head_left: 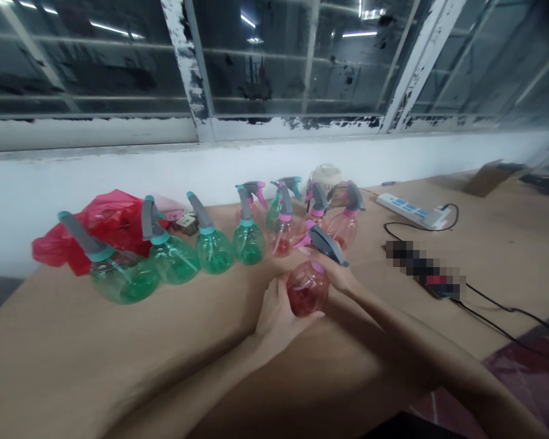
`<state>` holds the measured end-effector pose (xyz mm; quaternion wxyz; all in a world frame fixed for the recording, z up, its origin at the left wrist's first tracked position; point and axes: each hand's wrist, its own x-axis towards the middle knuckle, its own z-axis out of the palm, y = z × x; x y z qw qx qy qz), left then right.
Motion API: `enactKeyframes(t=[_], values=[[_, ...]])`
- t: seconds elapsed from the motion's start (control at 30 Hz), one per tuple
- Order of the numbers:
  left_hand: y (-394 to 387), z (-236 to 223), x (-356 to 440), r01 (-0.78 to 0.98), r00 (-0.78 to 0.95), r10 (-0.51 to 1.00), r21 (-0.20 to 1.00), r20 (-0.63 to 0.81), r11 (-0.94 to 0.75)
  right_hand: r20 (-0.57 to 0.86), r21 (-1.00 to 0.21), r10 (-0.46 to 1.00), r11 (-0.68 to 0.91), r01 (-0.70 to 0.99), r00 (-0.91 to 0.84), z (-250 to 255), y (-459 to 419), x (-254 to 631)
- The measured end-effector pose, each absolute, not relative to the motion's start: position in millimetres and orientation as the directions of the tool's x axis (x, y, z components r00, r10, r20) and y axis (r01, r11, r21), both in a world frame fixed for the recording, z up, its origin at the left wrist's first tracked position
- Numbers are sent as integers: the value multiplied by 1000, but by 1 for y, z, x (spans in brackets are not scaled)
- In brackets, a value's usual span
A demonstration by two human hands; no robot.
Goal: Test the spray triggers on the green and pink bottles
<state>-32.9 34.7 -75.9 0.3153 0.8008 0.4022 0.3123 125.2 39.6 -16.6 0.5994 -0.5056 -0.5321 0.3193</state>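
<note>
My left hand (277, 314) is wrapped round the lower part of a clear pink spray bottle (307, 291) above the table. At the bottle's top is a grey and pink spray head (326, 242), tilted down to the right. My right hand (341, 274) is at that head, its fingers mostly hidden behind it; the grip looks closed. Whether the head sits fully on the neck I cannot tell. Just beyond stand other pink spray bottles, one (283, 231) nearest the left hand. Several green spray bottles, such as this one (247, 241), form a row to the left.
A red plastic bag (114, 219) lies behind the green bottles at far left. A whitish tub (326, 177) stands by the wall. On the right are a white power strip (409, 210), a black cable (494, 302) and a cardboard piece (489, 178). The wooden table (73, 353) meets the white wall.
</note>
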Motion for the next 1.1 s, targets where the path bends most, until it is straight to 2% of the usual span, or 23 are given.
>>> enactKeyframes(t=[0.23, 0.33, 0.43, 0.63, 0.83, 1.0, 1.1], values=[[33, -78, -52, 476, 483, 833, 717, 270, -509, 278, -955, 938, 246, 165, 209, -3, 25, 107], [32, -75, -52, 479, 484, 836, 721, 258, -500, 242, -967, 946, 216, 136, 216, -9, 14, 104], [31, -74, -52, 453, 502, 825, 733, 260, -507, 274, -958, 939, 246, 149, 209, -22, 1, 103], [32, -81, -51, 382, 591, 753, 721, 291, -578, 307, -894, 916, 184, 409, 257, -38, -29, 111], [30, -80, -51, 352, 675, 668, 660, 312, -664, 315, -716, 888, -10, 698, 335, -46, -54, 174], [30, -75, -52, 418, 662, 690, 619, 294, -665, 398, -597, 802, -142, 789, 446, -58, -55, 248], [31, -76, -51, 425, 654, 686, 594, 320, -682, 404, -586, 771, -195, 787, 492, -58, -41, 279]])
